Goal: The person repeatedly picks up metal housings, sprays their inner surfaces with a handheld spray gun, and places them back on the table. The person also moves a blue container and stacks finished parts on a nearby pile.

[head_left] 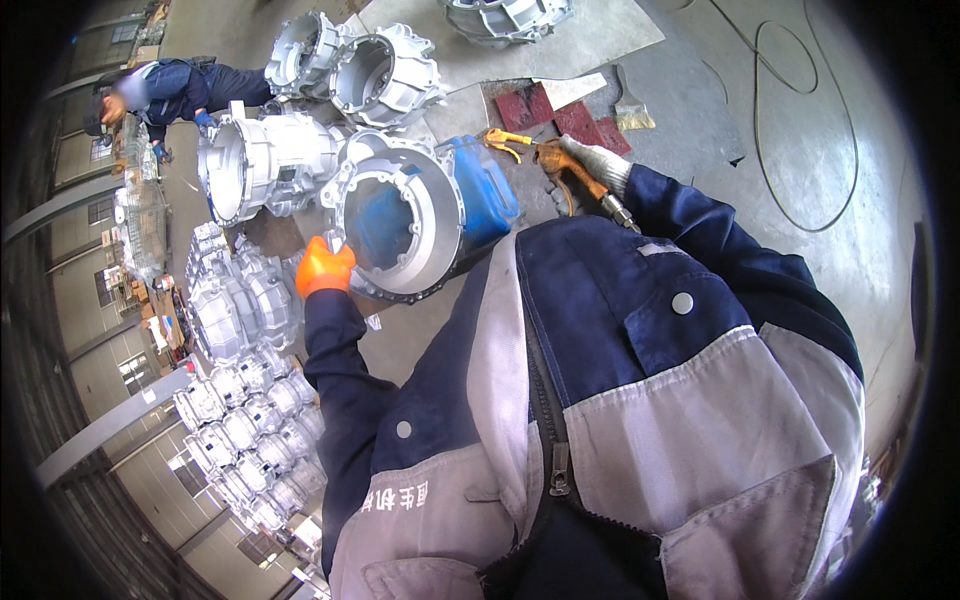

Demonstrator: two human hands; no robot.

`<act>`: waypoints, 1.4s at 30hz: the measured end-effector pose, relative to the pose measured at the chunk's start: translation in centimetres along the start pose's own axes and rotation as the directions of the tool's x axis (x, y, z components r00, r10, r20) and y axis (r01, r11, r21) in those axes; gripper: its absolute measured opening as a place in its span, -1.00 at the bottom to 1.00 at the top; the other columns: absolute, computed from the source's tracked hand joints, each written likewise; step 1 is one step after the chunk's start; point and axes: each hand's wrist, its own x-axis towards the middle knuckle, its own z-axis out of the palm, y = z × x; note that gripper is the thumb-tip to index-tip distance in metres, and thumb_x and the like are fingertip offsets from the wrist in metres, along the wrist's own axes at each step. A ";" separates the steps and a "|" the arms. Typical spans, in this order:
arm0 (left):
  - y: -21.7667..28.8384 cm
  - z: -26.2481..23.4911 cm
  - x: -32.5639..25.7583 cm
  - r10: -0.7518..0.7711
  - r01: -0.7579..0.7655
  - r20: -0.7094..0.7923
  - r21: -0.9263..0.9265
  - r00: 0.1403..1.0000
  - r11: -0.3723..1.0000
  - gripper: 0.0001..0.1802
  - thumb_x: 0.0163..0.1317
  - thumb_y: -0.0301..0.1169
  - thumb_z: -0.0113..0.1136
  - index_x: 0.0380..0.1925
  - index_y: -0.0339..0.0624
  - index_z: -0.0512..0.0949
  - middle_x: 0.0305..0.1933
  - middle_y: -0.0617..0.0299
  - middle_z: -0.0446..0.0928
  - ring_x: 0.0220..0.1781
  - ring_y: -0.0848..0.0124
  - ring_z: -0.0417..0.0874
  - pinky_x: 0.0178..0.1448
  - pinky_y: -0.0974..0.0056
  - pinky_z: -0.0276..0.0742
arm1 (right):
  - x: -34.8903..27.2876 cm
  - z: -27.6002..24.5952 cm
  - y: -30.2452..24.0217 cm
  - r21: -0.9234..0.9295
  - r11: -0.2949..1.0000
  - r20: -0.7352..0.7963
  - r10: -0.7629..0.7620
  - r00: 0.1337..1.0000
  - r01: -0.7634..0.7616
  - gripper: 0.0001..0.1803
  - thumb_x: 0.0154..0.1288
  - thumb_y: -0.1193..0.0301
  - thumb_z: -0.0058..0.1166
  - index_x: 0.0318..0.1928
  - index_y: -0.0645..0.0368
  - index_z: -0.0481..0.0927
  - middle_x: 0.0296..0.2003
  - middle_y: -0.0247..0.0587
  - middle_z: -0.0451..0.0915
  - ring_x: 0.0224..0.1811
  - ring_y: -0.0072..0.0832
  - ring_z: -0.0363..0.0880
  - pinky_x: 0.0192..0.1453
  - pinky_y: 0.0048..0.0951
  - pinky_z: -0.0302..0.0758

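A large silver cast-metal housing [446, 225], ring-shaped with a flanged rim, stands in front of me at the left. My left hand [325, 268], in an orange glove, is closed at the near left edge of its rim. At the right, my right hand [598, 165], in a whitish glove, grips an orange-brown power tool [583, 182] with a metal nose pointing back toward my body. What the hidden fingers do on the handle cannot be seen. A yellow air blow gun [508, 140] lies just left of the tool. Behind the housing sits a blue plastic container [484, 195], partly visible through its opening.
More silver housings [385, 78] stand beyond and to the left, with stacked castings [250, 430] farther left. Another person [180, 90] bends by a housing [270, 165] at upper left. Dark red pieces [525, 107] and a brush-like tool [632, 105] lie ahead; a hose [757, 130] loops at right.
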 end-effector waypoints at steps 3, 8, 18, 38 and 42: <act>-0.1 -0.1 0.3 0.015 -0.016 0.017 0.019 1.000 1.000 -0.63 -0.06 -0.09 0.17 -0.41 -0.17 0.50 -0.34 -0.09 0.57 -0.20 -0.05 0.58 -0.15 0.03 0.44 | -0.2 -0.2 0.0 0.082 0.997 0.002 0.004 1.000 -0.004 -0.55 0.33 0.02 -0.09 -0.12 0.16 0.53 -0.35 -0.24 0.62 -0.44 -0.49 0.60 -0.33 -0.47 0.59; 0.2 0.0 0.5 0.012 -0.012 0.003 0.020 1.000 1.000 -0.65 -0.05 -0.10 0.16 -0.43 -0.16 0.49 -0.34 -0.08 0.57 -0.20 -0.04 0.58 -0.15 0.04 0.44 | 0.2 -0.3 0.3 -0.013 1.000 0.004 -0.027 1.000 0.027 -0.54 0.36 0.01 -0.16 -0.12 0.17 0.52 -0.36 -0.24 0.61 -0.44 -0.50 0.59 -0.34 -0.50 0.59; 0.6 -0.3 0.1 0.000 0.000 0.012 0.023 1.000 1.000 -0.63 -0.07 -0.09 0.17 -0.40 -0.14 0.50 -0.32 -0.05 0.58 -0.19 -0.03 0.59 -0.15 0.04 0.44 | 0.4 -0.6 0.9 -0.003 1.000 -0.061 -0.029 0.998 0.029 -0.52 0.36 0.01 -0.16 -0.09 0.17 0.51 -0.35 -0.23 0.61 -0.46 -0.49 0.60 -0.37 -0.49 0.60; 0.9 0.0 -0.6 -0.035 0.035 0.000 0.050 0.999 0.998 -0.59 -0.08 -0.05 0.19 -0.37 -0.16 0.53 -0.29 -0.08 0.59 -0.15 -0.04 0.59 -0.09 0.03 0.45 | -0.1 1.3 0.8 -0.029 0.996 -0.025 -0.084 0.996 0.083 -0.45 0.30 -0.11 -0.15 -0.15 0.13 0.54 -0.39 -0.25 0.60 -0.45 -0.51 0.57 -0.37 -0.51 0.54; 0.9 -0.4 -0.9 -0.060 0.060 0.034 0.010 0.998 0.998 -0.58 -0.09 -0.06 0.19 -0.35 -0.17 0.53 -0.31 -0.09 0.59 -0.17 -0.03 0.59 -0.11 0.05 0.45 | -0.4 1.3 0.5 -0.132 0.987 -0.028 -0.092 0.995 0.088 -0.43 0.31 -0.14 -0.20 -0.17 0.13 0.55 -0.37 -0.27 0.59 -0.45 -0.53 0.56 -0.34 -0.50 0.54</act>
